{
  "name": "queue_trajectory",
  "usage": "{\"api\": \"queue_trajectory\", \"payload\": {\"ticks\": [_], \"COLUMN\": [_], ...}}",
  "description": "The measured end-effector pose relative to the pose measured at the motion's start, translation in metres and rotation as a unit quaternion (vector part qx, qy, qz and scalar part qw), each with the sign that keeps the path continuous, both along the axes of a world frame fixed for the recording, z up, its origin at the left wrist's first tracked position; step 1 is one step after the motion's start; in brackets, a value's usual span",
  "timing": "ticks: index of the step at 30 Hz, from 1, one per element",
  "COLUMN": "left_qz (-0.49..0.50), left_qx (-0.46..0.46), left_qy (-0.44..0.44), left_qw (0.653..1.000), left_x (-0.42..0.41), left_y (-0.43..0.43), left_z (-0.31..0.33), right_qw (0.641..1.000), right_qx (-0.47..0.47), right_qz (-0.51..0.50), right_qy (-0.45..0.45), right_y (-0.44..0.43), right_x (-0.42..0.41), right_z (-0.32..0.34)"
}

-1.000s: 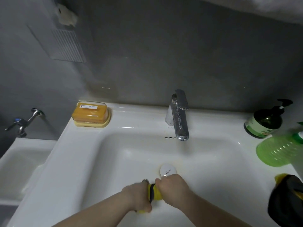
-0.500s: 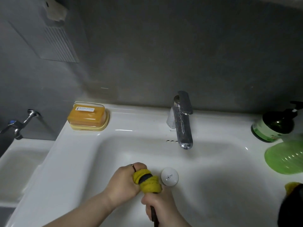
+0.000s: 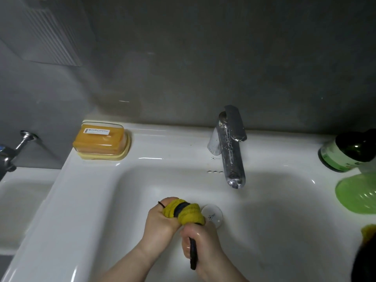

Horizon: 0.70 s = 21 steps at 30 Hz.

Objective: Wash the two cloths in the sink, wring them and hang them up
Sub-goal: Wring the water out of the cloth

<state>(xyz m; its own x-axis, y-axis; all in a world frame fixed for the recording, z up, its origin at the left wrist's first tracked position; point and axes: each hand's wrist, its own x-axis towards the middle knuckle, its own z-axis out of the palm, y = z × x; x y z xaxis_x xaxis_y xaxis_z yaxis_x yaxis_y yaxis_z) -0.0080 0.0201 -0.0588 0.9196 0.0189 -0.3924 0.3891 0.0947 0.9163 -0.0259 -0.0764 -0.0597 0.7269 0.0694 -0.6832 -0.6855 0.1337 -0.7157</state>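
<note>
A yellow cloth with a dark stripe [image 3: 186,212] is twisted into a tight roll over the white sink basin [image 3: 264,220], just left of the round drain cover [image 3: 212,215]. My left hand [image 3: 160,222] grips its far end. My right hand [image 3: 200,246] grips the near end, with a dark edge of the cloth sticking out below my fist. A second yellow and dark cloth [image 3: 368,241] lies on the sink's right rim, cut off by the frame edge.
A chrome tap [image 3: 232,147] stands behind the basin, with no water running. An orange soap box [image 3: 101,141] sits at the back left. A dark pump bottle [image 3: 350,153] and a green bottle [image 3: 358,192] stand at the right. A second basin with a wall tap [image 3: 12,151] lies to the left.
My hands have turned the cloth from lying crosswise between them to a tight roll pointing away from me. The view has tilted slightly, and the right-hand bottles have slid toward the frame edge.
</note>
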Motion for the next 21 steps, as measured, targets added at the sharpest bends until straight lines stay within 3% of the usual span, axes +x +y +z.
{"api": "queue_trajectory", "payload": {"ticks": [6, 10, 16, 19, 21], "left_qz": [-0.052, -0.133, -0.238, -0.235, -0.210], "left_qx": [0.134, 0.229, 0.304, 0.304, 0.290], "left_qy": [-0.028, -0.063, -0.098, -0.106, -0.100], "left_qw": [0.989, 0.962, 0.917, 0.917, 0.929], "left_x": [0.008, 0.016, 0.019, 0.018, 0.019], "left_y": [0.017, 0.027, 0.026, 0.025, 0.026], "left_z": [-0.005, 0.003, 0.010, 0.008, 0.006], "right_qw": [0.990, 0.982, 0.961, 0.976, 0.986], "right_qx": [-0.062, 0.068, 0.205, 0.137, 0.017], "right_qz": [0.127, 0.171, 0.182, 0.162, 0.149], "right_qy": [-0.017, -0.038, 0.024, 0.051, 0.069], "right_y": [-0.011, -0.026, -0.033, -0.030, -0.021], "right_x": [0.010, 0.012, 0.003, -0.003, 0.001], "right_z": [-0.015, -0.018, -0.014, -0.009, -0.006]}}
